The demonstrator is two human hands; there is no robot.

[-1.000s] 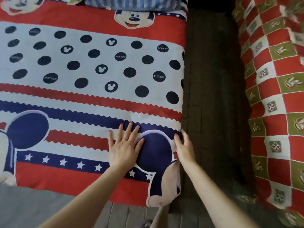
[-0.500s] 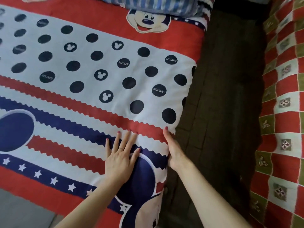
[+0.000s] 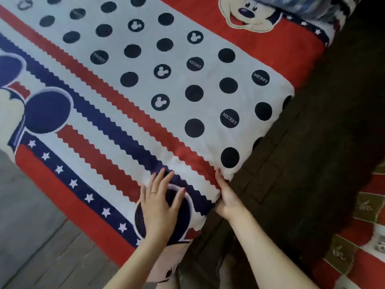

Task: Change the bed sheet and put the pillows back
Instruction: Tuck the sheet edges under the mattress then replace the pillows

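On the bed: sheet spread flat.
Change: both my hands have slid further up its right edge.
Left hand: flat, fingers spread.
Right hand: fingers straight against the side.

Not much to report on the person, just two bare forearms coming in from the bottom of the view, no sleeves anywhere in sight, no watch, no bracelets. The left hand has a thin plain ring on one of the middle fingers, looks like a slim metal band, too small to make out any detail. Nails on both hands are painted a pinkish red; you can see it on the left fingertips and on the one nail showing on the right hand. The nails are fairly short and rounded.
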